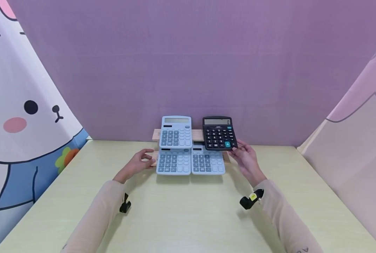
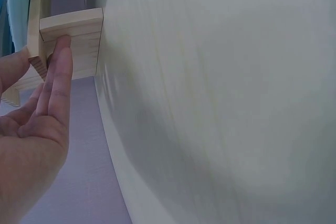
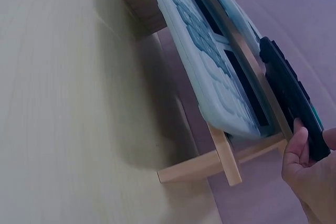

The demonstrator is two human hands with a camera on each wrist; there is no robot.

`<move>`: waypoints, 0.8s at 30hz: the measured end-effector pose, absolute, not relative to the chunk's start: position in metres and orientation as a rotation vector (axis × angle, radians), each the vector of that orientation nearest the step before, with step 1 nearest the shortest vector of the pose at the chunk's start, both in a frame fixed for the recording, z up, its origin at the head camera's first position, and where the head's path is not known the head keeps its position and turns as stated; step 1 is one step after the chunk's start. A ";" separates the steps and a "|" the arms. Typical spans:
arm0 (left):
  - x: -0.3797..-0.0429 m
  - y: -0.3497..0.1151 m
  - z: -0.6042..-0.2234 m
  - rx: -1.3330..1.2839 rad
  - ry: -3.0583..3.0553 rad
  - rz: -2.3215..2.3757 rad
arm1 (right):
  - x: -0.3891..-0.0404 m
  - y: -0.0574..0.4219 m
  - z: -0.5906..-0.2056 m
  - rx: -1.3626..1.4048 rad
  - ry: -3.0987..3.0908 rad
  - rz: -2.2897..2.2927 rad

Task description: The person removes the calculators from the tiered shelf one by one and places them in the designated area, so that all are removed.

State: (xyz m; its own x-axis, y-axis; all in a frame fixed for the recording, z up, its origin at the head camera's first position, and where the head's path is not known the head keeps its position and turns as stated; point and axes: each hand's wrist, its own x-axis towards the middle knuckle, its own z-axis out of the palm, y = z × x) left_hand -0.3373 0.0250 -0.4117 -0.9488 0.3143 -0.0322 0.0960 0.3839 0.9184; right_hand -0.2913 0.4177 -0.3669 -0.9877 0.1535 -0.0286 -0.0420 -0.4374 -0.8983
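Centrally, a small two-level wooden stand sits on a pale tabletop against a purple cloth. At the upper right of the stand is a black calculator, its screen showing a zero. The person's right hand grasps it, fingers and thumb pinching its lower right corner; whether it also rests on the upper rail, I cannot tell.

To its left, with a gap between, a light blue calculator leans on the upper level. On the lower level, two more blue calculators tilt back side by side, faces towards the person. The left hand is at the stand's left end, its fingers and thumb pinching the end of a wooden rail, as the left wrist view shows. Both arms wear beige sleeves, and a black wrist camera is strapped at each cuff.
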 end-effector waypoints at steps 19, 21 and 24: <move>-0.342 0.024 -0.417 0.378 2.429 1.610 | -0.280 0.462 -0.371 -0.023 -1.441 2.647; -0.342 0.024 -0.417 0.379 2.429 1.607 | -0.279 0.467 -0.372 -0.009 -1.421 2.657; -0.341 0.024 -0.415 0.383 2.430 1.605 | -0.278 0.474 -0.372 0.002 -1.395 2.663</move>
State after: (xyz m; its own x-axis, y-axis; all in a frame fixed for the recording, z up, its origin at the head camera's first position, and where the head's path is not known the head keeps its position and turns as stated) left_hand -0.3410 0.0236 -0.4150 -0.9457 0.3241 -0.0269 0.1026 0.3757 0.9210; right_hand -0.2776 0.4736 -0.3716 -0.9909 0.1187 0.0637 -0.1200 -0.5625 -0.8181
